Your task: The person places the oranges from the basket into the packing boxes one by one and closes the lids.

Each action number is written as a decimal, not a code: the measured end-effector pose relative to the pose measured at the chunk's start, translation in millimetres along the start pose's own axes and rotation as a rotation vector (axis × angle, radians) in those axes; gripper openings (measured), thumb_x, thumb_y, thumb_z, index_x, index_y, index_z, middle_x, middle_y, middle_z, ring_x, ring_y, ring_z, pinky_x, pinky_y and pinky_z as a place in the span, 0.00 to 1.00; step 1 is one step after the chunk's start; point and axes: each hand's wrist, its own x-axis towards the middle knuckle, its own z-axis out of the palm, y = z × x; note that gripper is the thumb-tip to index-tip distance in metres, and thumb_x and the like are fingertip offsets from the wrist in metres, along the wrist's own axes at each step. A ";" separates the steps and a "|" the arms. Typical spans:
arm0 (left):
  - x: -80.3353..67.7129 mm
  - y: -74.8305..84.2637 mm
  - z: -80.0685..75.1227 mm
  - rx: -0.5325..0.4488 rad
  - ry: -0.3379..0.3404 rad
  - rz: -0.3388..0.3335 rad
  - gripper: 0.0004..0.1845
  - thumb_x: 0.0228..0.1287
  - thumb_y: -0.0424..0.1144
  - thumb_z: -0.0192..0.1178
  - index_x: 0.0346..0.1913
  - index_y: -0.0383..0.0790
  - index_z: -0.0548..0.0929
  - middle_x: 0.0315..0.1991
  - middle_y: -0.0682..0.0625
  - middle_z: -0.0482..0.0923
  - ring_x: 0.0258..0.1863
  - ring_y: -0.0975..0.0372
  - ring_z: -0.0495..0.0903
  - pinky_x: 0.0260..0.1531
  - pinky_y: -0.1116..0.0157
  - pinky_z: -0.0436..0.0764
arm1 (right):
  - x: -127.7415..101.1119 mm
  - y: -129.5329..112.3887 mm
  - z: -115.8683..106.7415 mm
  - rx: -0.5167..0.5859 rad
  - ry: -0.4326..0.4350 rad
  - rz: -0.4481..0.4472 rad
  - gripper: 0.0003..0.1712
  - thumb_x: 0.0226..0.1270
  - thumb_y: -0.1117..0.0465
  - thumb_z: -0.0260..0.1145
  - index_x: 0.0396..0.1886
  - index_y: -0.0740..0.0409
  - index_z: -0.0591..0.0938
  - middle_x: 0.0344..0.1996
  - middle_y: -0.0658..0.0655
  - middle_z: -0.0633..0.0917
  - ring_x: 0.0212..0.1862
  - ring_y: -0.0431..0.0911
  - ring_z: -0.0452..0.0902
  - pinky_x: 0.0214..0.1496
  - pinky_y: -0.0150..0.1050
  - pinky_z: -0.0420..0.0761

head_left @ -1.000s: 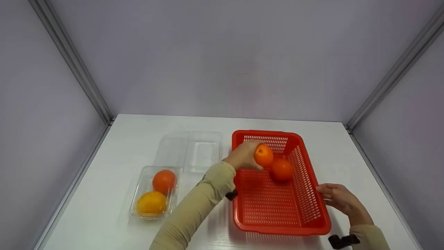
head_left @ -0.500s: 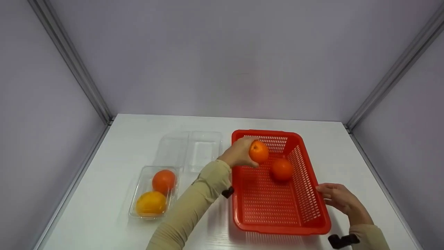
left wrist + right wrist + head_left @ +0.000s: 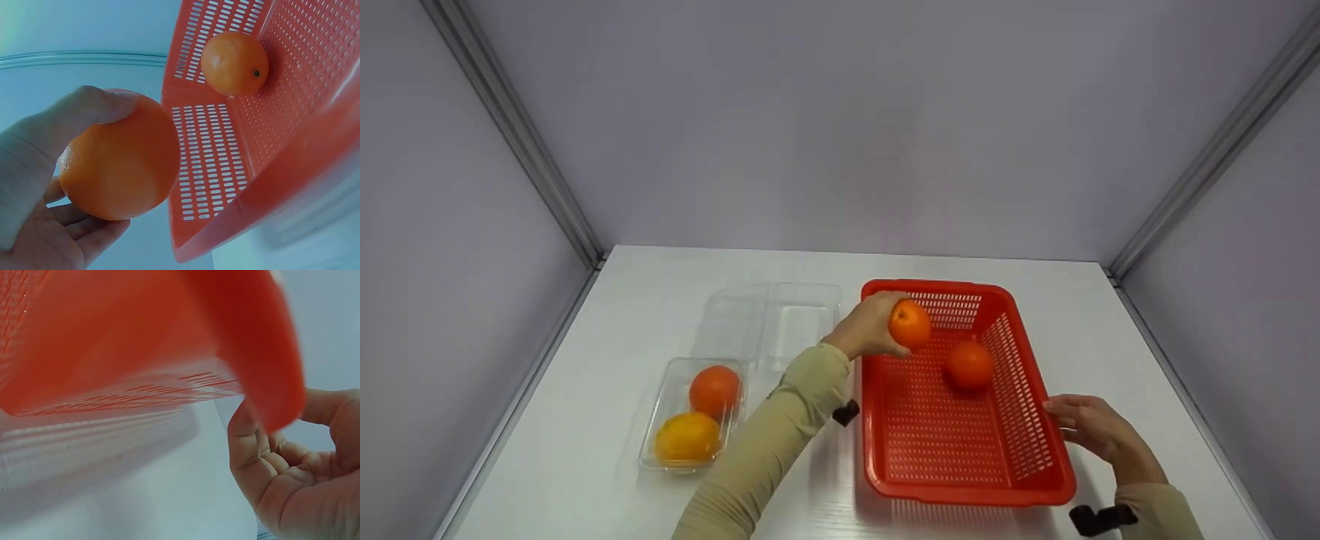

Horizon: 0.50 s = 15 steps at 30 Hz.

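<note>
My left hand (image 3: 870,326) grips an orange (image 3: 910,325) over the far left part of a red plastic basket (image 3: 874,450). In the left wrist view the thumb lies across the top of that fruit, with the fingers curled under it. A second orange (image 3: 235,63) rests inside the basket, near its right side wall. At the basket's right rim, my right hand (image 3: 1099,431) holds the edge. The right wrist view shows its thumb at the rim (image 3: 270,377) and its bent fingers below, against the slotted wall; the rim partly hides the fingertips.
Left of the basket, a clear plastic box (image 3: 660,405) holds an orange-red fruit (image 3: 715,391) and a yellow-orange one (image 3: 688,439). Behind it, an open clear clamshell box (image 3: 801,330) lies on the white table (image 3: 660,292). Pale walls (image 3: 840,150) enclose the back and sides.
My left hand has lifted the orange away from the one in the basket, moving it left and slightly towards the back. The right hand and the basket have stayed put.
</note>
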 end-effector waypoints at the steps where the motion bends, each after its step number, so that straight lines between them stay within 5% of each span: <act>1: -0.1 -0.8 -0.7 -0.007 0.000 -0.003 0.46 0.42 0.37 0.76 0.68 0.36 0.67 0.67 0.41 0.69 0.64 0.51 0.73 0.65 0.55 0.75 | 0.2 0.0 -0.1 0.002 -0.001 -0.001 0.14 0.73 0.57 0.55 0.50 0.58 0.80 0.39 0.43 0.87 0.43 0.37 0.84 0.49 0.35 0.84; 15: -3.4 -15.3 -11.7 -0.014 0.007 -0.030 0.46 0.43 0.37 0.75 0.68 0.35 0.66 0.66 0.39 0.69 0.63 0.49 0.73 0.65 0.53 0.74 | 2.8 0.6 -0.1 0.002 0.009 0.003 0.18 0.73 0.55 0.55 0.53 0.63 0.78 0.39 0.43 0.87 0.44 0.37 0.84 0.50 0.35 0.84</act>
